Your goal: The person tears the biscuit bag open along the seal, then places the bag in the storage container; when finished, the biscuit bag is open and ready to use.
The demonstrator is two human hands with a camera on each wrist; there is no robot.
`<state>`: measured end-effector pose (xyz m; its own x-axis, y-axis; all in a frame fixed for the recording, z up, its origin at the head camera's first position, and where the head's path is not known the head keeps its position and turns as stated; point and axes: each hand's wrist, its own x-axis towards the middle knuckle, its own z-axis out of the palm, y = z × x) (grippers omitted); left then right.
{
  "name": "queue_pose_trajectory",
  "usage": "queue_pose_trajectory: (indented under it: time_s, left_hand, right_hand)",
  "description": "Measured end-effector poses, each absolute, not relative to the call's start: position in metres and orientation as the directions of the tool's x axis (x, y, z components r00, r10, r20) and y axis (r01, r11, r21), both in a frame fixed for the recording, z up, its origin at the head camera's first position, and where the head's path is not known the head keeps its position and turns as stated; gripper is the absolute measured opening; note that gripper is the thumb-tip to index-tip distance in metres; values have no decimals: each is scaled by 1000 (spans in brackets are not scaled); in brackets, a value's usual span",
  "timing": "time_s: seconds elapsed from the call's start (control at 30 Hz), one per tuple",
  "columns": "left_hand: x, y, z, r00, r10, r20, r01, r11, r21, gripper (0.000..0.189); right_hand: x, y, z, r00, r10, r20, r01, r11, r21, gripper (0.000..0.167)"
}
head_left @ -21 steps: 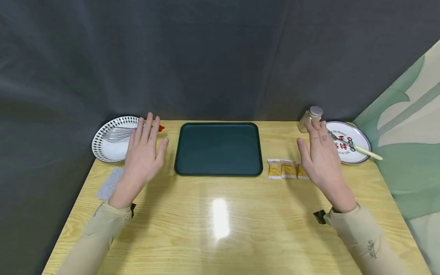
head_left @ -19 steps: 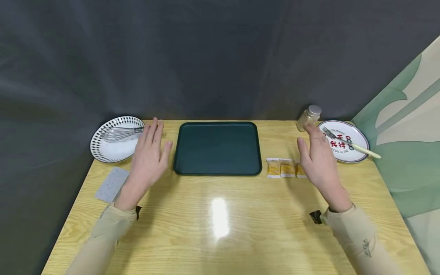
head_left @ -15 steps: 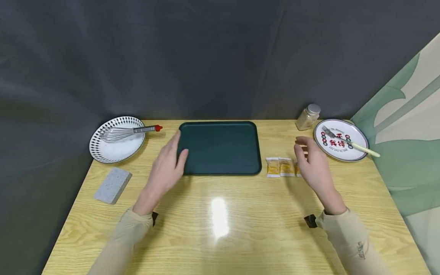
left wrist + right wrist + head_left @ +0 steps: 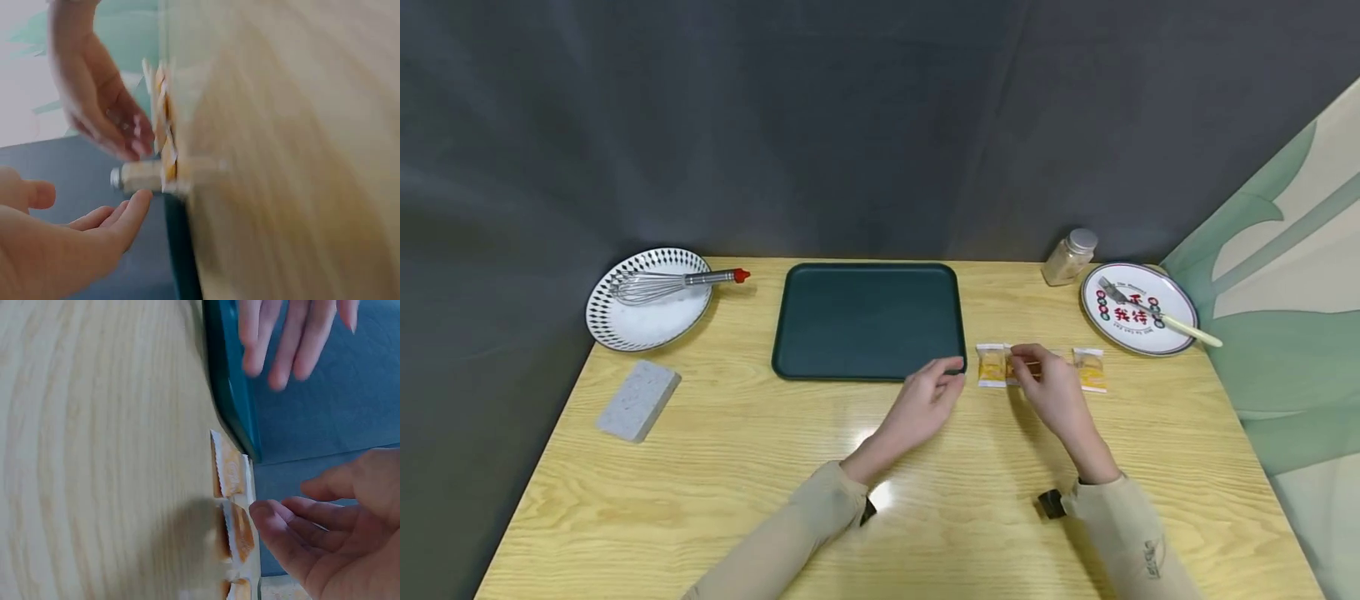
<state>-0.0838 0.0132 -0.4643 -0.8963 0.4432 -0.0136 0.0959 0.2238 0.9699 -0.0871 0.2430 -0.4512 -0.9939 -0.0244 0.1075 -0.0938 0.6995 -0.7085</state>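
My left hand (image 4: 923,398) hovers at the near right corner of the dark green tray (image 4: 868,321), fingers loosely bent and holding nothing. My right hand (image 4: 1054,392) is over a row of small yellow-and-white packets (image 4: 991,365) and hides part of the row. In the right wrist view its thumb and fingers (image 4: 275,534) are apart, close beside a packet (image 4: 240,531); no packet is seen between them. Another packet (image 4: 1090,369) lies to the right of that hand. The left wrist view shows both hands near the packets, somewhat blurred.
At the back left, a whisk (image 4: 662,286) lies across a patterned plate (image 4: 647,329), with a grey sponge-like block (image 4: 638,402) nearer. A glass jar (image 4: 1070,258) and a plate (image 4: 1138,340) bearing a fork (image 4: 1157,315) are at the back right. A dark curtain (image 4: 880,125) hangs behind.
My left hand has swept right from beside the whisk plate to the tray's near right corner. My right hand has come down and left from near the jar to the packets.
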Motion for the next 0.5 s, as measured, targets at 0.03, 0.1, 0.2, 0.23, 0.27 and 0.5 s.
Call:
queue_pose_trajectory:
  time_s: [0.03, 0.1, 0.2, 0.23, 0.27, 0.5]
  left_hand:
    - [-83, 19, -465, -891, 453, -22, 88, 220, 971, 50]
    - [-81, 29, -467, -882, 470, -41, 71, 218, 973, 51]
    - [-80, 40, -469, -871, 486, -76, 44, 231, 972, 55]
    - [-80, 43, -470, -870, 486, -85, 38, 237, 971, 56]
    - [-80, 46, -471, -869, 486, -94, 34, 247, 969, 56]
    - [-85, 52, -474, -870, 472, -140, 10, 301, 953, 56]
  right_hand:
    - [-87, 242, -453, -993, -28, 111, -99, 700, -707, 24]
    - [-88, 240, -455, -993, -26, 117, -101, 708, -699, 23]
    - [-89, 237, -457, -992, -34, 120, -107, 723, -683, 23]
    - [-89, 236, -458, -993, -38, 115, -106, 728, -677, 23]
    - [-90, 236, -458, -993, -44, 107, -105, 732, -673, 24]
    - [-91, 228, -460, -996, -72, 61, -94, 754, -650, 29]
